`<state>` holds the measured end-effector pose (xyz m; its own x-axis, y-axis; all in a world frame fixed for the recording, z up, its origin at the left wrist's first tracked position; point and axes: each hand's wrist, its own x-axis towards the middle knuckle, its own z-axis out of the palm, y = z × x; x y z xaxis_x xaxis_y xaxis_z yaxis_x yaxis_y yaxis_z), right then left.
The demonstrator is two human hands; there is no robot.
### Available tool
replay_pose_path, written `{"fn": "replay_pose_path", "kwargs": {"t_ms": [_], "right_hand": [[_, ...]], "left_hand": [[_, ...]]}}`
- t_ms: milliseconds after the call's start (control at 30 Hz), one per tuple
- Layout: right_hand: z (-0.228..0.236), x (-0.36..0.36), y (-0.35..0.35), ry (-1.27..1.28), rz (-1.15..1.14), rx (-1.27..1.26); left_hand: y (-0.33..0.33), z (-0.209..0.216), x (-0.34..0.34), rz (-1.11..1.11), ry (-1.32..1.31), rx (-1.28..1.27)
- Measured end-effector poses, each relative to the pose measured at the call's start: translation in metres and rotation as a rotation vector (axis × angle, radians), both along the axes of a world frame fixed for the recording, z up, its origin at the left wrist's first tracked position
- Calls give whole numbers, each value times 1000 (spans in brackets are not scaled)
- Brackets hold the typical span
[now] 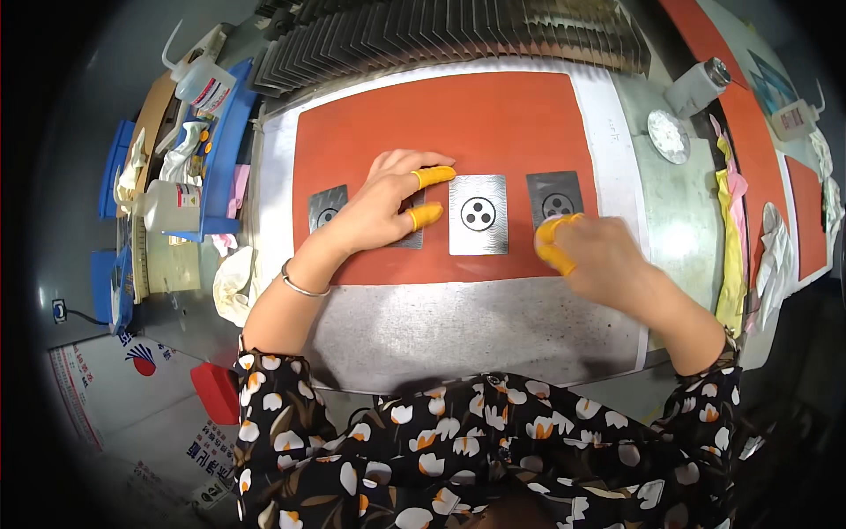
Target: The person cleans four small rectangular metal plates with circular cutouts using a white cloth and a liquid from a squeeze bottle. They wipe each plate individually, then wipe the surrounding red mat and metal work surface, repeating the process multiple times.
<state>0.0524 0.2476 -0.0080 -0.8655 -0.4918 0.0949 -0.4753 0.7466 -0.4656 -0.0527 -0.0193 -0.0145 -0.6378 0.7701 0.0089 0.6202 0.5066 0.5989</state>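
Note:
Flat grey metal plates lie in a row on a red-brown mat [441, 115]. The bright middle plate [478, 238] bears a black ring with three dots, and the darker right plate [553, 187] has a similar mark. My left hand [383, 207] has yellow finger cots on thumb and index finger. Its fingers are spread, the index tip at the middle plate's upper left corner. Beneath it show a dark left plate [328, 198] and another plate's edge [414, 236]. My right hand [604, 260], blurred, pinches its yellow-cotted fingers over the right plate; what they hold is hidden.
A rack of dark upright plates [449, 40] stands along the back. At left are a blue tray [225, 150], squeeze bottles [204, 84] and a crumpled white glove [233, 284]. At right are a bottle [698, 86], a dish of white material [668, 135] and yellow cloth [733, 256].

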Motion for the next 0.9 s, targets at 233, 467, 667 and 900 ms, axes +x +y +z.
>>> {"fn": "replay_pose_path", "kwargs": {"t_ms": [233,467,667,900], "right_hand": [[-24,-26,11,87,13,-138],[-33,-48,-19,129,102,30],[-35,-62,-25,94,46,52],[1,-6,5,86,158,-102]], "left_hand": [[19,1,25,71,122,-176],[16,2,27,110,68,-195],[15,1,30,111,91,-190],[15,1,30,65,127,-183]]}}
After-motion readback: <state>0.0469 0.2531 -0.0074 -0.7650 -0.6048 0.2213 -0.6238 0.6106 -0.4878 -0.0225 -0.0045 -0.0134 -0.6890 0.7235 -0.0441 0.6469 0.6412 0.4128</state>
